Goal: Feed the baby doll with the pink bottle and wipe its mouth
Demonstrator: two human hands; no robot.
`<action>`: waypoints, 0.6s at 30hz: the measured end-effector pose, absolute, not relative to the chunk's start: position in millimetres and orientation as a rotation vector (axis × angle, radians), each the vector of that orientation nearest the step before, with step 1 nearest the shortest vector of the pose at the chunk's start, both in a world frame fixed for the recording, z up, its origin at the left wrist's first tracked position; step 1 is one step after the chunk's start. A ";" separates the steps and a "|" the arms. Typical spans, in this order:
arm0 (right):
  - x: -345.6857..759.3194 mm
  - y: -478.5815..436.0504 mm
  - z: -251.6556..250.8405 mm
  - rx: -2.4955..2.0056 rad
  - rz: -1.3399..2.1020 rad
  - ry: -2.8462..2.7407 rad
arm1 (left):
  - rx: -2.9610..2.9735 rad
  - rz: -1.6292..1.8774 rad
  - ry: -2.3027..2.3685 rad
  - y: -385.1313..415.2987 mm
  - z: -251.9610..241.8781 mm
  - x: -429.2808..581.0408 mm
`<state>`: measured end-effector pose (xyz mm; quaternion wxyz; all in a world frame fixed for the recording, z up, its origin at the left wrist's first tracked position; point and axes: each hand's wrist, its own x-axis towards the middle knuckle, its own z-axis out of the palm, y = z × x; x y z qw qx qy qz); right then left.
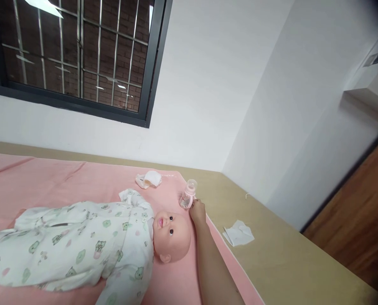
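My right hand (198, 211) reaches in from the bottom edge, with its fingers closed on the handle of a small baby bottle (186, 199). The bottle has a clear cap, a pink collar and some clear liquid inside. It stands slightly tilted at the edge of a pink mat (172, 288). On the mat, just left of my forearm, a baby doll (177, 239) lies on its back in a white printed sleepsuit (90, 241). Its head points right, and its feet run out of the frame. My left hand is out of view.
A crumpled white tissue or cloth (152, 178) lies on the mat beyond the doll. Folded white paper (238, 233) rests on the wooden surface (280, 258) to the right. White walls and a barred window (81, 55) close off the far side.
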<state>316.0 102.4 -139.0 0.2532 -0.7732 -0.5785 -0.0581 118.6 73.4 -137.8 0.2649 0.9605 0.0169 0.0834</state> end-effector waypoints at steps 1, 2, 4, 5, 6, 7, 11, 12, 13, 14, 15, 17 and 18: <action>316.1 102.6 -138.9 -2.107 -0.150 -1.580 | 2.582 0.211 0.033 76.1 -142.0 118.1; 316.4 102.8 -138.8 -2.109 -0.139 -1.582 | 2.567 0.199 0.021 78.9 -146.3 117.1; 316.8 103.0 -138.7 -2.106 -0.129 -1.573 | 2.536 0.171 0.001 85.0 -155.2 114.4; 316.8 102.9 -138.5 -2.103 -0.131 -1.561 | 2.517 0.154 -0.006 88.2 -159.5 113.4; 316.6 102.5 -138.2 -2.100 -0.138 -1.546 | 2.497 0.135 -0.009 91.2 -163.7 112.9; 316.0 102.0 -137.8 -2.092 -0.144 -1.529 | 2.474 0.112 -0.010 94.1 -167.6 112.9; 311.8 99.0 -134.7 -2.102 -0.127 -1.512 | 2.378 0.043 -0.008 103.5 -178.2 116.0; 310.8 98.3 -134.0 -2.120 -0.118 -1.527 | 2.358 0.033 -0.011 105.3 -179.3 116.6; 310.0 97.8 -133.3 -2.141 -0.112 -1.544 | 2.341 0.026 -0.015 106.8 -179.8 117.1; 309.4 97.4 -133.0 -2.159 -0.109 -1.560 | 2.328 0.024 -0.017 108.1 -180.1 117.3; 309.1 97.2 -132.8 -2.166 -0.107 -1.571 | 2.318 0.020 -0.022 108.9 -180.1 117.4; 309.1 97.1 -133.0 -2.166 -0.106 -1.581 | 2.312 0.022 -0.027 109.3 -179.9 117.3; 309.4 97.1 -133.3 -2.164 -0.107 -1.583 | 2.315 0.026 -0.028 108.8 -179.7 117.2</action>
